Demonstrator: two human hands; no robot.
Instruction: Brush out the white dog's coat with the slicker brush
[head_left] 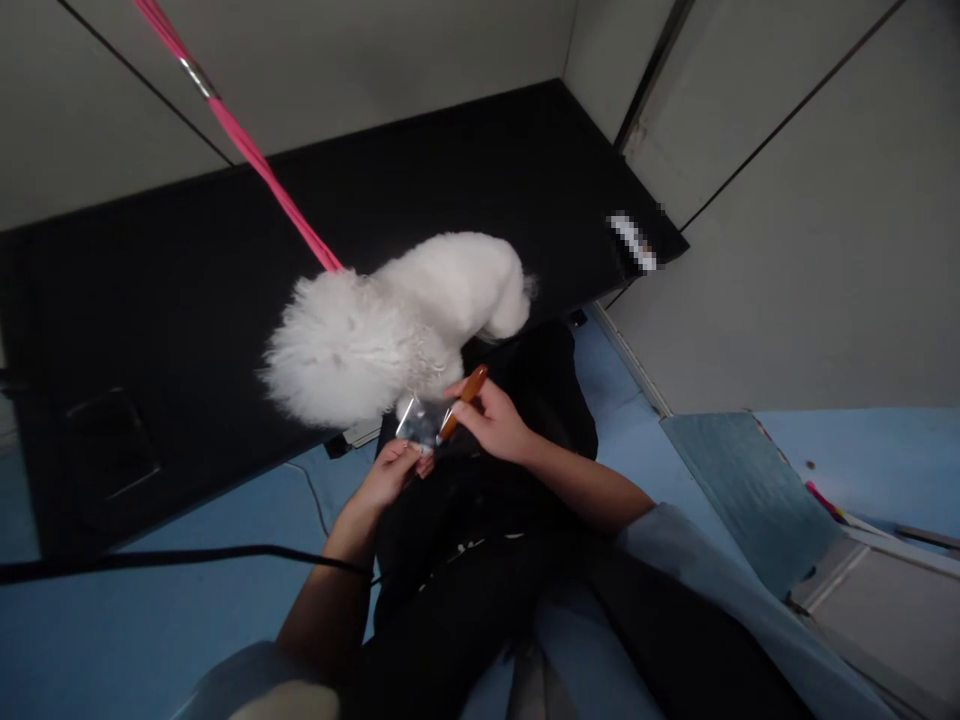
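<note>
Starting at far left: a black cord (247, 552) runs thin and bendy over the blue floor (187, 610), and the black table (150, 300) spreads flat and matte behind it. Here's the pink lead (262, 170), slanting down taut past a shiny metal sleeve (199, 78) to the dog (450, 285). Big round tuft of loose, frizzy white fur on its head; the back is shorter, smoother, plush. Soft and warm to handle, I'd judge, and alive, so light pressure only.

Now my left hand (390, 470), fingers drawn in narrow at the lower left edge of the brush's head. Are they pinching the rim or something on it? I can't tell from here.

And there's the brush (475, 382), slung between my two hands, just off the table's near edge, close by the dog's front. Its head (422, 420) is broad, flat and greyish, with a glint along one side; the handle is glossy orange-brown, rounded, probably wood. I'd call it light and stiff, a bit slick on that polish, best taken mid-handle. My right hand (499, 425) has its fingers wrapped round exactly there.

Farther right, a flat teal panel (750, 490), cleanly edged, lies in front of the grey wall (810, 250).
</note>
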